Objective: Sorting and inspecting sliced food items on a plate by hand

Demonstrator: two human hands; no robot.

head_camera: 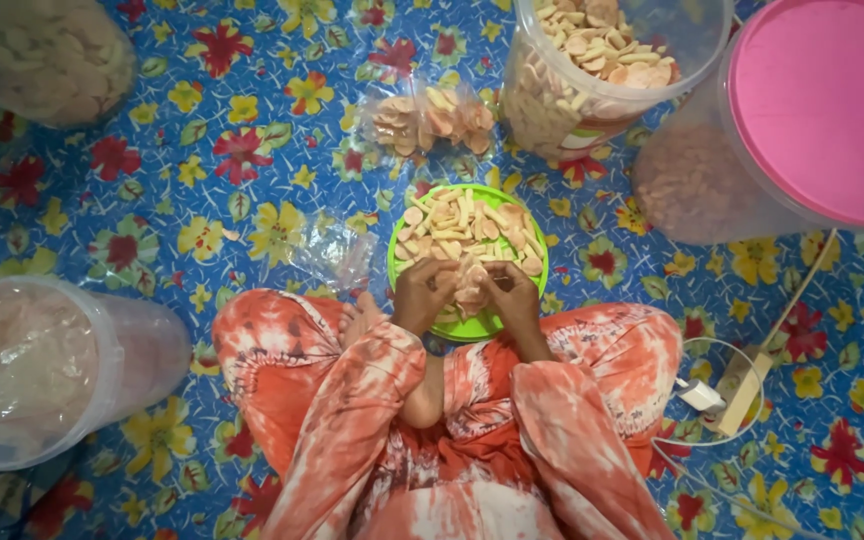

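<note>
the left hand [422, 293] and right hand [514, 297] meet over the near rim of a green bowl [527, 285], fingers curled shut around a small clear bag of crackers [469, 285], it seems. at 12 o'clock beyond lies a filled cracker packet [430, 118]; at 1 o'clock an open tub [592, 70]; at 2 o'clock a pink-lidded bucket [812, 110].

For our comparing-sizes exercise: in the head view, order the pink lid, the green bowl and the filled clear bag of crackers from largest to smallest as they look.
1. pink lid, partly cut off by the frame
2. green bowl
3. clear bag of crackers
The lid sits nearer the camera, so its lead is partly nearness.
</note>
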